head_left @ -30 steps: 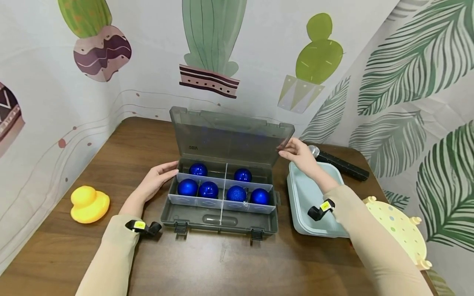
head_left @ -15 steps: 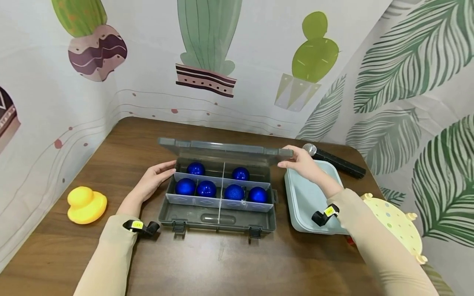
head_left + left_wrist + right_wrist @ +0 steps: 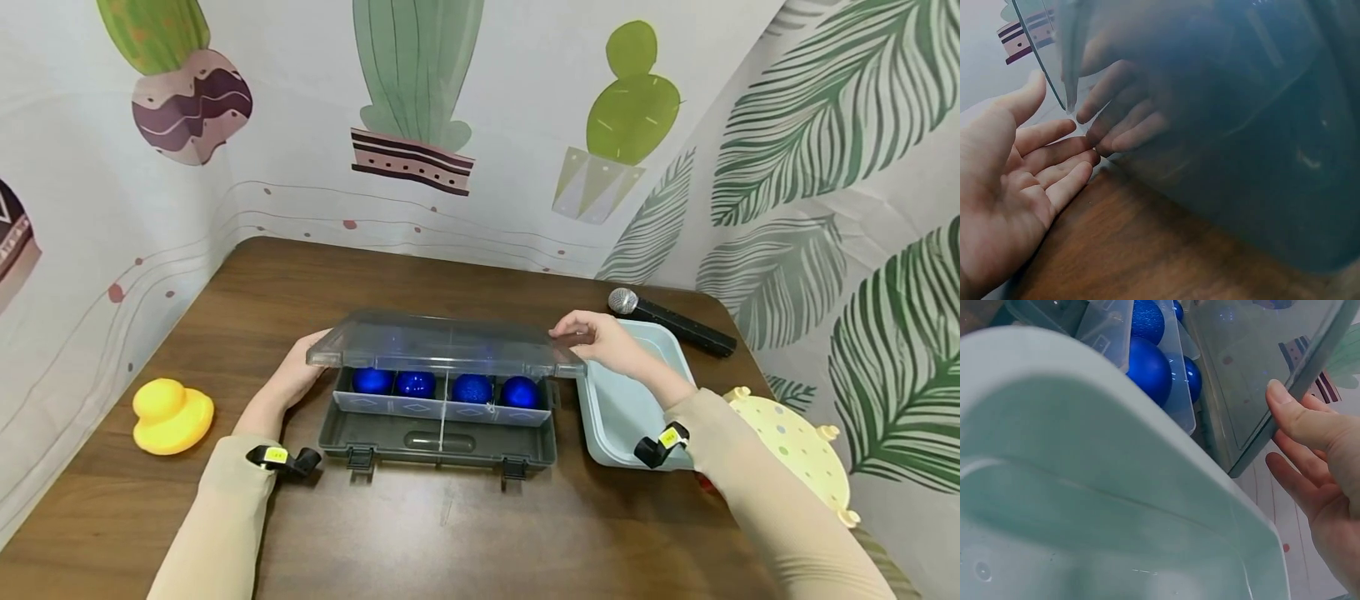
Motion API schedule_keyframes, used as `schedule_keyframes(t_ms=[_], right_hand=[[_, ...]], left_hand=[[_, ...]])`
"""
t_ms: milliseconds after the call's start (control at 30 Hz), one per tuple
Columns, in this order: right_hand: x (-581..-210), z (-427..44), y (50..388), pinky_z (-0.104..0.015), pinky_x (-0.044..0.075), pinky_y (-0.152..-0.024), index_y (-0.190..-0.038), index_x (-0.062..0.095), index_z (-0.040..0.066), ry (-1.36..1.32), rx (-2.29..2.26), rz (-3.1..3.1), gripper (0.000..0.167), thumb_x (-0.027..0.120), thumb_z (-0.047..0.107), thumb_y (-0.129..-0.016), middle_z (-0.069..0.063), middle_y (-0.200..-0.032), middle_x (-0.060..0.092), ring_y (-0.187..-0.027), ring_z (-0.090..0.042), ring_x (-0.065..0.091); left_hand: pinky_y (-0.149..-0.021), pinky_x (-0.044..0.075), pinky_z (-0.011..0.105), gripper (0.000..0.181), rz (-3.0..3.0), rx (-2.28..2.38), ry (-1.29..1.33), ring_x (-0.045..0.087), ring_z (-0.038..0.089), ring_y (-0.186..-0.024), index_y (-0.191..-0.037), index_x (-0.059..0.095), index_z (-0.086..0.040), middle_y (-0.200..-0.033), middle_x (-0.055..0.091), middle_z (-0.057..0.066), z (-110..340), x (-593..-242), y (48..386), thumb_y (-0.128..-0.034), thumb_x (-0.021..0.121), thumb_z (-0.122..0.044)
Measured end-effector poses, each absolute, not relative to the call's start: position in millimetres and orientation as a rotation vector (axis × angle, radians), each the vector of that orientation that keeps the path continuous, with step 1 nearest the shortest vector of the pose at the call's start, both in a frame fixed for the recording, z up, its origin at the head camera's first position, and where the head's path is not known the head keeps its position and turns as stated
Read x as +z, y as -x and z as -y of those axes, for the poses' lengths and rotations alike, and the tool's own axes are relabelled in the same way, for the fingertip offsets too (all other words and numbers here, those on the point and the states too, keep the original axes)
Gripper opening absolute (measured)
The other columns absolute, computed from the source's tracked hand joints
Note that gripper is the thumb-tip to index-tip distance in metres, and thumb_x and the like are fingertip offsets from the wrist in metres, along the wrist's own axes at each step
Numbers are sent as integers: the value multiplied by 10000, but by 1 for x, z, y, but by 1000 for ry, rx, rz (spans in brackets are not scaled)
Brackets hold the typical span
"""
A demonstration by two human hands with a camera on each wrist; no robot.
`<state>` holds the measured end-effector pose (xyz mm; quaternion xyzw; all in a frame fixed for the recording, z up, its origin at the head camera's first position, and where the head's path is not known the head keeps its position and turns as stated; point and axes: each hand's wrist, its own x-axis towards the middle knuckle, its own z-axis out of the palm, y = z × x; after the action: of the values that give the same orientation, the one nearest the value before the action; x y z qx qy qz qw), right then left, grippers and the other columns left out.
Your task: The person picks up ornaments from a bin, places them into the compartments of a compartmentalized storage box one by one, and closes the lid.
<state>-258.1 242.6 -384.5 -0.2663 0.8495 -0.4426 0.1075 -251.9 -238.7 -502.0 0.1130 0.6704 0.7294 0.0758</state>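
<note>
A grey see-through plastic box [image 3: 375, 429] with dividers sits mid-table, its hinged lid [image 3: 442, 343] tilted forward over the back part. Several shiny blue balls [image 3: 472, 389] lie in its middle compartments. The back ones show only dimly through the lid; one blue ball [image 3: 1150, 370] appears large in the right wrist view. My right hand [image 3: 600, 340] pinches the lid's right edge, thumb on one face and fingers on the other. At the box's left end, my left hand [image 3: 300, 372] has its fingers extended against or very near the side wall; its fingertips are hidden by the lid from above.
A pale blue plastic tub [image 3: 626, 408] stands right of the box, under my right forearm. Behind it lies a black microphone [image 3: 675, 323]. A yellow rubber duck [image 3: 172, 417] is at the left, and a spotted yellow round object [image 3: 791, 446] at the right edge.
The box lid has swung from nearly upright forward and down over the rear balls. My right hand has moved down with its edge. The left hand has stayed at the box's left side.
</note>
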Motion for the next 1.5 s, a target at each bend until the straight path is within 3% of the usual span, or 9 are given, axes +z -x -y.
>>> schedule_keyframes(t_ms=[100,167,300,400,767,967,1400,1500], right_hand=[[-385,-243,257,-449,514,-969,-1103,614,-75,771,-1284,-2478,324,595,-193,-802,-270,-1171,650,-1107,-328,632],[-384,-242,256,-485,498,-981,-1110,614,-71,754,-1281,-2462,330,638,-173,-797,-270,-1189,639,-1131,-403,604],[-383,-240,254,-477,485,-1007,-1117,624,-55,742,-1234,-2472,349,707,-130,-786,-253,-1203,630,-1151,-411,586],[-383,-238,252,-461,485,-1013,-1116,634,-44,756,-1190,-2485,366,739,-108,-772,-238,-1200,633,-1144,-397,587],[-391,-234,248,-430,519,-974,-1116,656,12,909,-1034,-2565,451,842,-17,-706,-153,-1172,663,-1120,-332,606],[-393,-231,247,-442,528,-950,-1104,667,55,948,-919,-2641,447,856,16,-700,-114,-1157,674,-1095,-316,617],[-392,-223,242,-439,538,-909,-1113,669,84,1004,-679,-2707,457,863,48,-701,-100,-1166,664,-1043,-304,634],[-392,-222,242,-434,543,-902,-1111,669,82,1013,-665,-2710,463,866,44,-693,-101,-1161,664,-1037,-303,641]], left_hand=[[-864,499,143,258,-2055,2157,-367,609,-13,-1014,-1139,649,-297,-1049,696,-162,239,-502,253,-1029,488,-130],[-859,498,136,244,-2080,2136,-358,613,-23,-1009,-1211,630,-218,-1043,696,-180,239,-501,253,-1049,448,-214],[-840,502,128,540,-2123,2092,-375,626,-43,-984,-1401,461,68,-1031,689,-222,239,-500,254,-1053,370,-334],[-831,505,127,676,-2157,2059,-400,622,-55,-977,-1403,339,200,-1038,672,-249,239,-498,253,-1040,362,-370],[-811,540,155,791,-1973,2137,-450,654,-21,-992,-1441,215,215,-1082,676,-209,237,-501,253,-1002,369,-424],[-783,538,147,760,-2073,2083,-431,658,-27,-934,-1446,259,188,-1038,682,-221,238,-500,253,-995,437,-397],[-831,506,120,673,-2165,2012,-522,635,-49,-964,-1443,278,182,-1073,641,-264,241,-503,256,-1009,482,-290],[-828,508,122,661,-2194,1984,-490,630,-57,-960,-1447,284,172,-1176,636,-141,241,-501,255,-1009,487,-280]])
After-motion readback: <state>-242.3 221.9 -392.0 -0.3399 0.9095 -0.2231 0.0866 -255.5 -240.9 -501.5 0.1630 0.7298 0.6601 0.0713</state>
